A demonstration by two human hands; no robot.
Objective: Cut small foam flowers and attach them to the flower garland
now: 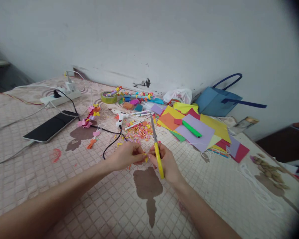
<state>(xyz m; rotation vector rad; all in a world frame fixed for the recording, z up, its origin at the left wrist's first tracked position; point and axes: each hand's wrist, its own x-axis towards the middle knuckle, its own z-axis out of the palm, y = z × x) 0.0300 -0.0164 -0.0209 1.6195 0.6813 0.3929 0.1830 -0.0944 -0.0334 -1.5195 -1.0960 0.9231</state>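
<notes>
Yellow-handled scissors (158,160) rest in my right hand (166,162), their blades pointing away toward the wall. The thumb and a finger of that same hand meet my left hand (129,154) at a small yellow paper piece (146,158). My left fingers are closed in a pinch on this piece, and its outline is partly covered by the fingertips. Just beyond both hands lies a heap of tiny paper scraps (141,131) in pink, yellow and orange. White pens (134,124) lie by the heap.
A white glue gun (120,118) with a black cord lies behind my left hand. Coloured paper sheets (198,131) spread at right, with a green marker (191,128) on top. Left are a tablet (51,126) and a power strip (61,97). A blue bag (218,101) stands by the wall.
</notes>
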